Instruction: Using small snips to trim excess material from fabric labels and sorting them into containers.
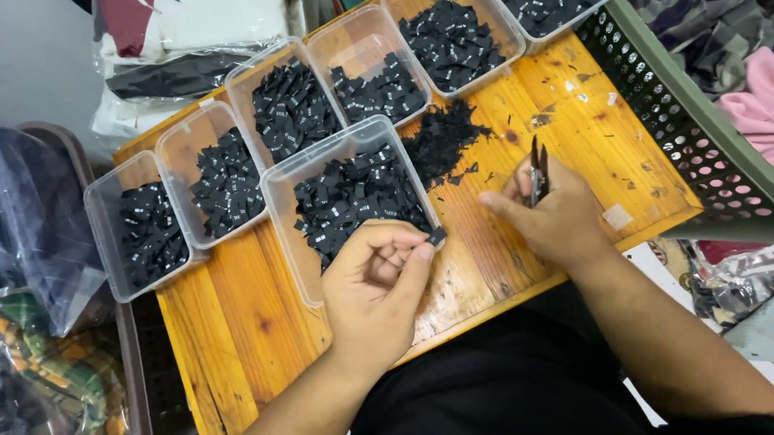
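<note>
Near the frame's centre, the left hand (375, 284) pinches a small black label (436, 236) between thumb and forefinger, at the lower right corner of the nearest clear tub (293, 240). Right of centre, the right hand (553, 211) closes around small snips (538, 167), blades pointing up. The labels' print is too small to make out; the lower arms leave the frame.

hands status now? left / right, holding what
Left hand: closed, pinching a small black label at the fingertips.
Right hand: closed around small snips, blades pointing up.
</note>
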